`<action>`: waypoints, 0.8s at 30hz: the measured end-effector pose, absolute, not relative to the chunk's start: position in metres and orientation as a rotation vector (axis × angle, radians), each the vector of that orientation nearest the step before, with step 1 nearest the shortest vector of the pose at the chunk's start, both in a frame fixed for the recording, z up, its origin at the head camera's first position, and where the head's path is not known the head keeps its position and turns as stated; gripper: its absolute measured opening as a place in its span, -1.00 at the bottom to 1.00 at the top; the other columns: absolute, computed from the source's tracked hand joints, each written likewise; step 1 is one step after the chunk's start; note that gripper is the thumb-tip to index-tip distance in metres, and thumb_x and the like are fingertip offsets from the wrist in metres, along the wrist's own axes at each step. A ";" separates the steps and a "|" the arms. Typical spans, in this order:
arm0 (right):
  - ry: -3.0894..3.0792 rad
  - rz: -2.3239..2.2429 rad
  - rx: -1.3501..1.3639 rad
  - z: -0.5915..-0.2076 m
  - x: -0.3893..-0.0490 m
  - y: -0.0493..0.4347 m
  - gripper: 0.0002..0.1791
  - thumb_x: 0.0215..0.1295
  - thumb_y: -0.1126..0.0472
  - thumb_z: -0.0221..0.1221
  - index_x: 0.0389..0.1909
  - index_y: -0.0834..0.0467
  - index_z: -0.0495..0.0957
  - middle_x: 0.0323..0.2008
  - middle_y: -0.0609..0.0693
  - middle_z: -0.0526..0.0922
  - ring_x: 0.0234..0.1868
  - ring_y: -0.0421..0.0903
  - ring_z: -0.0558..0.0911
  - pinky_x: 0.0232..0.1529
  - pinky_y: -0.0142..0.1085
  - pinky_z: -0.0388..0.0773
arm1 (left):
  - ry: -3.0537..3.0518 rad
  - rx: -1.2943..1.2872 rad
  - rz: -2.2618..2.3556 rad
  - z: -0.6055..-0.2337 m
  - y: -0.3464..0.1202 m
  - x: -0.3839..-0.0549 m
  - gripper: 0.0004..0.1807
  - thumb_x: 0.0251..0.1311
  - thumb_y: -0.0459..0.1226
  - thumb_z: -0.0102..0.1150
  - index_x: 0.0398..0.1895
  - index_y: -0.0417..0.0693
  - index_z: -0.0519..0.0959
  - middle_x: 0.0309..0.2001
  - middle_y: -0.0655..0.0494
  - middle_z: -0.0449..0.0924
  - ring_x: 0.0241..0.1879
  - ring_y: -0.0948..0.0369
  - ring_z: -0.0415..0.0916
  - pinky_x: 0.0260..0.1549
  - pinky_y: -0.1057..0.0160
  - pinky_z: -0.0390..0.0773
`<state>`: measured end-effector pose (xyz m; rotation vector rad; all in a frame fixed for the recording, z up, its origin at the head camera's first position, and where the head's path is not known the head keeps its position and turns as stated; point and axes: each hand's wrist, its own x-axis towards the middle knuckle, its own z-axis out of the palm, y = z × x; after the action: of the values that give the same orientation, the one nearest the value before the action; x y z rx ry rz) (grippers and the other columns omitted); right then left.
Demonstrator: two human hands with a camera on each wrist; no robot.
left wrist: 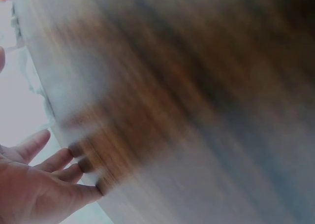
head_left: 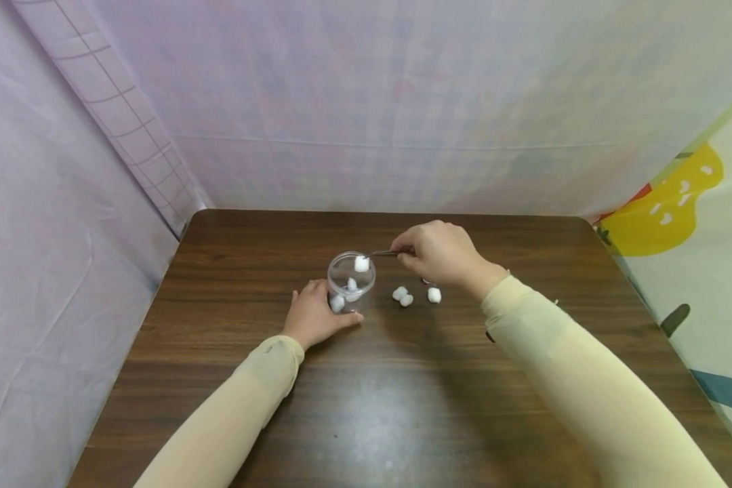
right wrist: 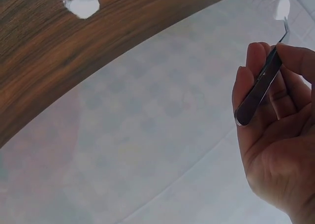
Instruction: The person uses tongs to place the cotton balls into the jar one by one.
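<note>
My left hand [head_left: 314, 316] holds a clear round jar [head_left: 352, 271] at its left side, the thumb lying across the front. Inside the jar are a few cotton balls [head_left: 337, 303]. My right hand [head_left: 437, 252] pinches metal tweezers [right wrist: 261, 91] between thumb and fingers. At the bent tips of the tweezers a white cotton ball [head_left: 362, 263] is gripped over the jar's mouth. In the left wrist view the fingers [left wrist: 54, 161] reach down to the tabletop, and the jar cannot be made out there.
More cotton balls lie on the brown wooden table [head_left: 366, 393] right of the jar: a pair [head_left: 403, 296] close together and a single ball [head_left: 434, 295]. Part of something small shows beneath the right hand. Pale curtains [head_left: 366, 102] hang behind the table.
</note>
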<state>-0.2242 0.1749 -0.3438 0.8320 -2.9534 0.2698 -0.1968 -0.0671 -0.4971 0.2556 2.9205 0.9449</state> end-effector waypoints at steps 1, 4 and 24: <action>-2.951 0.260 0.842 -0.345 -0.224 0.174 -0.79 0.29 0.11 0.27 -0.08 -0.09 0.75 -0.21 -0.17 0.74 -0.45 -0.19 0.59 -0.51 -0.13 0.52 | 2.920 0.256 0.948 -0.497 -0.067 -0.197 0.06 -0.12 0.33 0.43 0.37 -0.09 0.38 0.25 -0.03 0.44 0.33 0.03 0.29 0.41 -0.25 -0.09; -2.926 0.221 0.882 -0.348 -0.223 0.173 -0.79 0.28 0.12 0.27 -0.09 -0.08 0.76 -0.18 -0.17 0.74 -0.40 -0.18 0.62 -0.51 -0.12 0.55 | 2.918 0.256 0.952 -0.497 -0.067 -0.197 0.06 -0.12 0.33 0.43 0.37 -0.09 0.37 0.26 -0.04 0.44 0.33 0.02 0.29 0.41 -0.25 -0.09; -2.898 0.107 0.961 -0.355 -0.223 0.169 -0.80 0.22 0.14 0.27 -0.15 -0.08 0.77 -0.26 -0.22 0.73 -0.44 -0.19 0.60 -0.56 -0.15 0.54 | 2.926 0.266 0.943 -0.497 -0.066 -0.198 0.07 -0.14 0.34 0.43 0.37 -0.11 0.38 0.27 -0.05 0.44 0.33 0.03 0.28 0.40 -0.26 -0.07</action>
<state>-0.2234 0.1687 -0.3551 0.9613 -2.8979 0.1071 -0.1978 -0.0661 -0.4970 0.2660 2.9257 0.9429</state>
